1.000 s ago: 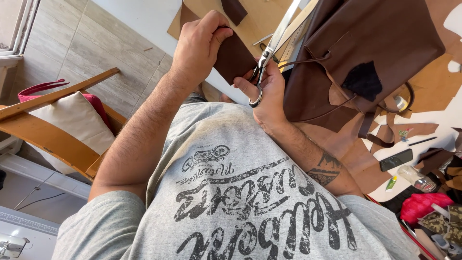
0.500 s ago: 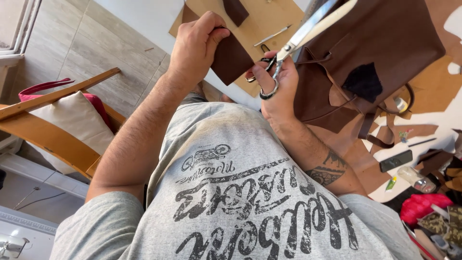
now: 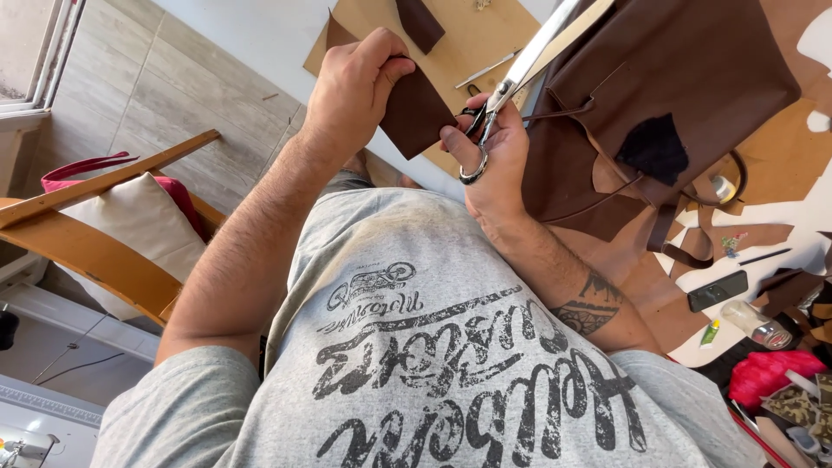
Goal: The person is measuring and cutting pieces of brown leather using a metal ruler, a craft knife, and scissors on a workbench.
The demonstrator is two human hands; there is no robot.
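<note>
The small dark brown leather piece [image 3: 414, 111] is up in front of you, held off the worktop [image 3: 260, 35] between your two hands. Your left hand [image 3: 355, 91] has its fingers clamped on the piece's left edge, thumb on the near face and the other fingers curled behind. Your right hand [image 3: 494, 152] sits just beside the piece's right corner, with its fingers closed through the loops of the metal scissors [image 3: 511, 82]; the blades run up and away to the right, and you can see them lying close together, pointing clear of the piece rather than around it. Behind the piece, a tan sheet [image 3: 472, 35] lies flat on the worktop with a dark strip [image 3: 422, 22] on it. To your right, a large brown leather hide [image 3: 676, 69] is draped with a black patch [image 3: 656, 147] on it, and leather scraps [image 3: 737, 234] lie beyond. Further right lie a black phone [image 3: 717, 290] and a red cloth [image 3: 767, 377]. To your left stands a wooden chair [image 3: 95, 251] with a pale cushion [image 3: 139, 221].
</note>
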